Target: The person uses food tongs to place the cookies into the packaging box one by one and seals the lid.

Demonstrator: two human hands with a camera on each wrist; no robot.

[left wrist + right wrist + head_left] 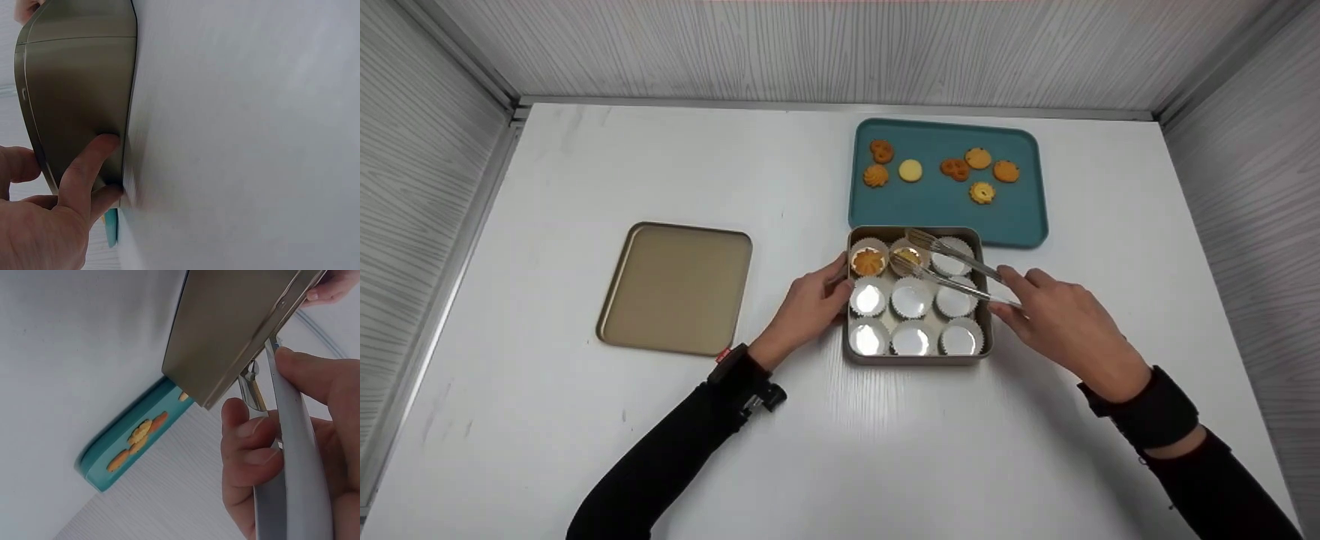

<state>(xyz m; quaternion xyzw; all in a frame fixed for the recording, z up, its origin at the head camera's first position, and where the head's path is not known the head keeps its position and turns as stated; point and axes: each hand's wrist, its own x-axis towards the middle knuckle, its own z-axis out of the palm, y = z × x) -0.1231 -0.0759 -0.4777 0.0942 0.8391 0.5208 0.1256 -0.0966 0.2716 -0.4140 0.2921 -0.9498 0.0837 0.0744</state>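
Note:
A square metal tin (919,358) holds rows of white paper cups (911,298). A swirled cookie (868,262) sits in its back left cup. My right hand (1069,322) grips metal tongs (979,266), whose tips stand apart over the back middle cup. A pale yellow cookie (910,256) shows in that cup, partly hidden by the lower tip; whether the tongs touch it I cannot tell. My left hand (808,304) holds the tin's left side, fingers (84,169) against the outer wall and thumb at the rim.
Behind the tin lies a teal tray (937,210) bearing several cookies, among them pretzel shapes (955,169) and a round pale one (910,170). A flat gold-coloured lid or tray (679,289) rests on the white table (810,465) at the left. Panels enclose the back and sides.

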